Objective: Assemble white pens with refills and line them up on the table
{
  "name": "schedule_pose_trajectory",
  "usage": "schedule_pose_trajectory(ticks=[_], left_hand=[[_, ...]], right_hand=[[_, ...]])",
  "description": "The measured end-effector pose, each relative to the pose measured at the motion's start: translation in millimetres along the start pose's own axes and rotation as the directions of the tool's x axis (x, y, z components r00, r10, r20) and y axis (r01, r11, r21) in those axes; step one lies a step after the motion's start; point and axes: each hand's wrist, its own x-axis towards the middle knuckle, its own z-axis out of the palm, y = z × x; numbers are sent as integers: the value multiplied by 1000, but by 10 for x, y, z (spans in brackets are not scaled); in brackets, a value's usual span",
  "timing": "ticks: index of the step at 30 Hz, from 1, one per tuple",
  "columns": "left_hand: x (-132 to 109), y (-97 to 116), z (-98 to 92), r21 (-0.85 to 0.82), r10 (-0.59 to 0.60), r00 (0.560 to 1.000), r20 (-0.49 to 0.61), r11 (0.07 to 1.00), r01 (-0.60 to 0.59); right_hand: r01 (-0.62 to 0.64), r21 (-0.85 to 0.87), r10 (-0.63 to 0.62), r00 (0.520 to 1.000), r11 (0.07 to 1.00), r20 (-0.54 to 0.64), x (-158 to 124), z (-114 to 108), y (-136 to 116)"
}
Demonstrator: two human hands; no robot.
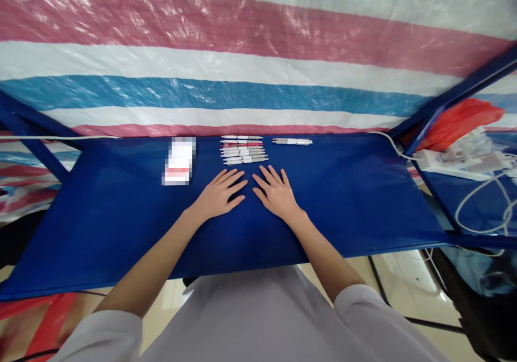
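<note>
My left hand point(220, 194) lies flat on the blue table point(121, 232), fingers spread, holding nothing. Beside it, my right hand point(277, 192) rests palm down with its fingers apart and nothing in them. Just beyond my fingertips is a row of several pens point(243, 153), mostly white and grey with some red among them, lying side by side. Farther right lies a small group of white and grey pens point(292, 141). To the left of the row is a white and red rectangular item point(179, 161), blurred out by pixelation.
A striped plastic sheet point(242, 95) hangs behind the table. Blue metal posts point(424, 127) stand at its sides. On the right are a white power strip point(452, 162), looped white cables point(460, 211) and a red plastic bag point(460, 119). Another cable point(60, 137) runs along the left back.
</note>
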Motion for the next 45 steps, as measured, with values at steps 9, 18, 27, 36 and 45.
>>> schedule_pose_trajectory(ticks=[9, 18, 27, 36, 45], left_hand=[[-58, 44, -33, 58, -12, 1000, -1, 998, 12], [363, 17, -98, 143, -52, 996, -77, 988, 63], [551, -76, -45, 166, -94, 995, -18, 982, 96], [684, -136, -52, 186, -109, 994, 10, 977, 105], [717, -161, -26, 166, -71, 997, 27, 984, 65]], right_hand=[[-6, 12, 7, 999, 1000, -43, -27, 38, -6], [-12, 32, 13, 999, 999, -46, -21, 42, -1], [-18, 45, 19, 1000, 999, -17, -18, 12, 7], [-21, 42, 21, 1000, 999, -2, -19, 12, 10], [-33, 29, 33, 999, 999, 6, -6, -3, -3]])
